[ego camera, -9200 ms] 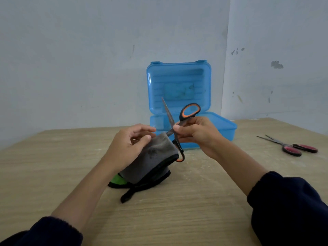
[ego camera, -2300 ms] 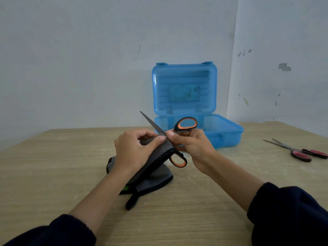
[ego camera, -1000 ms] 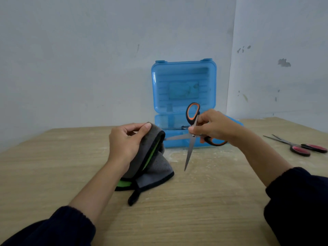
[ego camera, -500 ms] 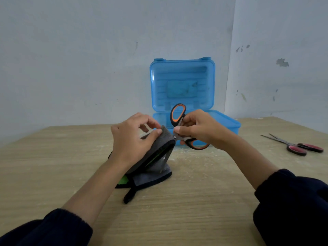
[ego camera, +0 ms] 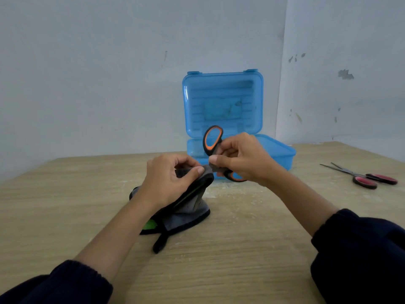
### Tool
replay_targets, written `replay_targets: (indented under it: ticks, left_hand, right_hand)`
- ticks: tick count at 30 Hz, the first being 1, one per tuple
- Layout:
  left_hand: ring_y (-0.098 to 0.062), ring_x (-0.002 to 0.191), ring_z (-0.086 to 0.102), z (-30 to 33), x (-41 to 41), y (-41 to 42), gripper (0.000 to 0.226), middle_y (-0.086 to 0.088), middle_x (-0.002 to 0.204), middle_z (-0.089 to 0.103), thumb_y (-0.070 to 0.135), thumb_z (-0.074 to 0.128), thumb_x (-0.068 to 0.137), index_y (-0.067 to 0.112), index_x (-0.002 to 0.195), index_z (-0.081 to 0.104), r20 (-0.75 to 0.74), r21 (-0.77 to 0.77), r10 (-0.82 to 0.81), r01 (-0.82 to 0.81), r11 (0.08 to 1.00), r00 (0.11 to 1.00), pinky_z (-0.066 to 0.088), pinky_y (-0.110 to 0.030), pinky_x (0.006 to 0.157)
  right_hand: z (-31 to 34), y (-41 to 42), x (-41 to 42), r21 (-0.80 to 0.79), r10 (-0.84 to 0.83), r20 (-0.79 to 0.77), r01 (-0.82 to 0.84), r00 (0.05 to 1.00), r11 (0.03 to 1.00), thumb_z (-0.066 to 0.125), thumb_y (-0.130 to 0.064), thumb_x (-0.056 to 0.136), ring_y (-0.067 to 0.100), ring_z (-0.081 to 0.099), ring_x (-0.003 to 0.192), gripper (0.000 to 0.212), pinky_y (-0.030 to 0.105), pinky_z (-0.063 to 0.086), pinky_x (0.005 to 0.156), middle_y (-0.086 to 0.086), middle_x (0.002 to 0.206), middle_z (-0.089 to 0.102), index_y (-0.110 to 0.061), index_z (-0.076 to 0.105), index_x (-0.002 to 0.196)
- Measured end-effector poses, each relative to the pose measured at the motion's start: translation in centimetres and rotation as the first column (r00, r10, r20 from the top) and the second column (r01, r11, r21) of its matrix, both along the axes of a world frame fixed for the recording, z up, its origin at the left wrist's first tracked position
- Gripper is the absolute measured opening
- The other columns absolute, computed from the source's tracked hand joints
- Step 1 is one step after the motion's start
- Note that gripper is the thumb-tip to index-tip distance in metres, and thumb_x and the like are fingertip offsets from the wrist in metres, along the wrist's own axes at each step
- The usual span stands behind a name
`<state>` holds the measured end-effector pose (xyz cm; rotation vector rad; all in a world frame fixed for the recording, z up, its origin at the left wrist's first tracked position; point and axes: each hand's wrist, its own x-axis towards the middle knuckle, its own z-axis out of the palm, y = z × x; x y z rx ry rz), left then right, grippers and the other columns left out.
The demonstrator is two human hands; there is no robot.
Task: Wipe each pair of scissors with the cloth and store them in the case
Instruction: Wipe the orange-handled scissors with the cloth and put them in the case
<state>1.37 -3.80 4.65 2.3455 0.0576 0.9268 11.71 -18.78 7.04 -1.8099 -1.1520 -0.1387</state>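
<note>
My right hand grips the orange-and-black scissors by the handles, one loop upright above my fingers. My left hand pinches a fold of the grey cloth with black trim and a green patch, and the scissor blades are tucked into that fold and hidden. The rest of the cloth lies on the wooden table. Behind my hands stands the blue plastic case with its lid open upright. A second pair, the red-handled scissors, lies on the table at the right.
Pale walls meet in a corner behind the case. My dark sleeves fill the lower corners of the view.
A second ago my right hand held the scissors apart from the cloth with the blades bare. It has since brought them left into the fold that my left hand pinches.
</note>
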Motion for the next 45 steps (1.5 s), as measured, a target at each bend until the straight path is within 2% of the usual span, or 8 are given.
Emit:
replay_targets:
  ticks: [5,11,17,26,30,34,40,45]
  left_hand:
    - [-0.003,0.069,0.062,0.2,-0.4,0.2,0.007,0.007,0.067,0.068,0.026,0.068,0.077,0.022,0.071,0.067,0.024,0.016,-0.017,0.017,1.0,1.0,0.045,-0.012,0.068]
    - [-0.002,0.072,0.063,-0.3,0.0,-0.6,0.019,0.008,0.07,0.07,0.04,0.059,0.07,0.024,0.074,0.068,0.004,0.063,-0.013,0.013,0.998,1.0,0.045,-0.013,0.072]
    - [0.0,0.071,0.063,0.1,0.0,-0.3,0.012,0.011,0.07,0.069,0.037,0.06,0.074,0.027,0.073,0.067,0.016,0.055,-0.042,0.041,0.998,0.999,0.044,-0.01,0.071]
    - [-0.005,0.072,0.066,-0.3,-0.1,1.0,0.017,0.009,0.069,0.071,0.04,0.063,0.072,0.025,0.071,0.07,0.013,0.002,0.009,-0.009,1.0,1.0,0.051,-0.032,0.084]
    - [0.0,0.07,0.063,-0.8,0.2,1.4,0.009,0.013,0.068,0.07,0.028,0.069,0.077,0.03,0.068,0.069,0.001,0.01,0.052,-0.052,0.999,0.999,0.046,-0.023,0.078]
    - [-0.003,0.072,0.064,-1.7,0.5,1.9,0.011,0.013,0.068,0.07,0.04,0.067,0.072,0.031,0.067,0.068,-0.004,0.015,0.137,-0.137,0.991,0.991,0.049,-0.039,0.086]
    - [-0.003,0.077,0.054,-3.1,1.2,0.9,0.037,0.021,0.073,0.064,0.061,0.045,0.071,0.032,0.074,0.069,-0.076,0.346,0.104,-0.071,0.935,0.992,0.04,-0.038,0.08]
    - [-0.007,0.078,0.049,-3.0,1.2,-0.2,0.048,0.015,0.077,0.064,0.06,0.03,0.079,0.03,0.077,0.068,0.058,0.495,0.155,-0.163,0.853,0.986,0.021,-0.031,0.073]
  right_hand:
    - [0.9,-1.2,1.1,-0.031,-0.024,0.098,0.027,0.995,0.999,0.067,-0.011,0.08,0.015,0.067,0.051,0.016,0.019,0.05,0.056,0.009,0.058,0.069,-0.007,0.065,0.065]
    - [-0.2,0.3,0.0,-0.05,-0.012,0.153,0.02,0.988,0.999,0.068,-0.012,0.078,0.0,0.055,0.044,0.017,0.009,0.04,0.052,0.0,0.051,0.064,-0.008,0.065,0.063]
    - [0.3,-0.5,0.6,0.021,0.019,0.026,-0.019,0.999,1.0,0.069,-0.009,0.079,0.028,0.07,0.06,0.015,0.03,0.055,0.061,0.019,0.066,0.072,0.001,0.068,0.069]
    - [0.6,-2.2,2.2,0.036,-0.014,-0.061,0.016,0.998,0.999,0.074,-0.012,0.075,0.009,0.064,0.051,0.017,0.019,0.051,0.054,0.002,0.055,0.07,0.002,0.069,0.065]
    - [0.1,-2.5,3.3,0.048,-0.142,-0.074,0.145,0.987,0.988,0.075,-0.012,0.07,0.015,0.063,0.056,0.014,0.036,0.055,0.067,0.014,0.062,0.071,-0.005,0.069,0.059]
    - [-0.2,-3.4,4.5,0.106,-0.229,-0.154,0.247,0.961,0.963,0.073,-0.006,0.069,0.026,0.066,0.056,0.01,0.045,0.06,0.07,0.013,0.065,0.066,-0.006,0.066,0.063]
    - [-0.4,-2.9,4.5,0.267,-0.181,-0.355,0.284,0.917,0.921,0.071,0.002,0.07,0.017,0.062,0.048,0.025,0.034,0.058,0.057,0.007,0.071,0.062,-0.015,0.056,0.08]
    - [-0.3,-1.6,3.4,0.433,0.021,-0.464,0.206,0.886,0.878,0.067,0.009,0.074,0.015,0.063,0.046,0.03,0.025,0.055,0.05,0.008,0.064,0.057,-0.013,0.046,0.075]
